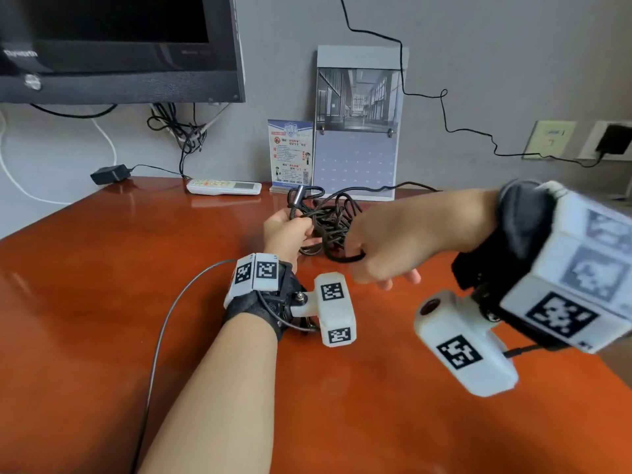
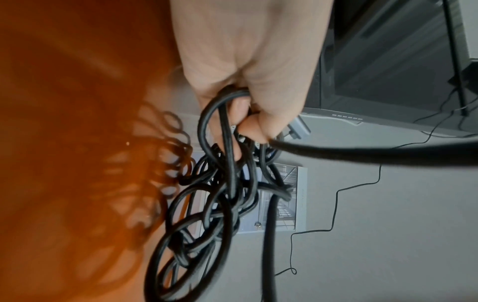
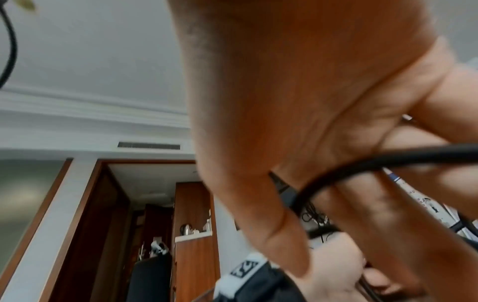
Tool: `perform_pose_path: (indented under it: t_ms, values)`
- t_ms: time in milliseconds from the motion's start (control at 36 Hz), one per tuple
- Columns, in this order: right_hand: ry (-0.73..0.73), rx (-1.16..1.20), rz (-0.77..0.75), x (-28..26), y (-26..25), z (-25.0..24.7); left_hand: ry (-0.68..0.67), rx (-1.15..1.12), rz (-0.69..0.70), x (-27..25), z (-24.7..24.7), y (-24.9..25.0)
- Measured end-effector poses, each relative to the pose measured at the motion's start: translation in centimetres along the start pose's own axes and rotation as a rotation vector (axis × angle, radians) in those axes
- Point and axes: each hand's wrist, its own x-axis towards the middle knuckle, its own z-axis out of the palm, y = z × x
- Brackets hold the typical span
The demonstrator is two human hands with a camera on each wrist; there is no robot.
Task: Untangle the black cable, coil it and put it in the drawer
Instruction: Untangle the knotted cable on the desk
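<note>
Black cable lies in a knotted bundle near the back of my glossy reddish-brown desk, against a grey wall. My left hand clenches several strands beside the plug end. My right hand has curled fingers hooked through one loop. Behind stand a calendar, an info card, a white remote and a monitor.

Two hands, one black cable, one remote, one calendar.
</note>
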Motion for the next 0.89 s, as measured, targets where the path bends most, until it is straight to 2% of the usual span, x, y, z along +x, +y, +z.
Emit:
perform_pose_path:
  t_ms: [83,222,306,361,444,583,722,833,889]
  values:
    - [0.154,0.019,-0.021,0.9,-0.6,0.6,0.000,-0.009,0.006,-0.1,-0.1,0.2]
    - [0.265,-0.090,-0.106,1.4,-1.9,1.2,-0.005,0.004,0.043,-0.2,-0.5,0.3]
    - [0.389,-0.107,-0.207,0.2,-1.9,1.0,0.011,-0.020,0.055,-0.1,-0.9,0.4]
    - [0.361,-0.069,-0.306,-1.1,-1.7,0.8,0.039,-0.085,0.025,0.1,-1.4,0.3]
    - [0.204,-0.033,-0.365,-2.8,-1.1,0.5,0.115,-0.164,-0.013,0.9,-2.3,-0.2]
    - [0.129,-0.044,-0.178,-2.1,-0.3,0.0,0.114,-0.162,0.026,0.8,-1.7,-0.1]
    - [0.218,0.041,-0.123,-0.1,-0.2,0.4,0.137,-0.143,0.044,0.7,-1.3,-0.1]
    - [0.342,0.002,-0.188,0.3,0.1,0.5,0.157,-0.111,0.055,0.8,-1.3,-0.1]
    - [0.323,-0.074,-0.235,-0.3,0.6,0.2,0.162,-0.108,0.049,1.0,-1.4,-0.2]
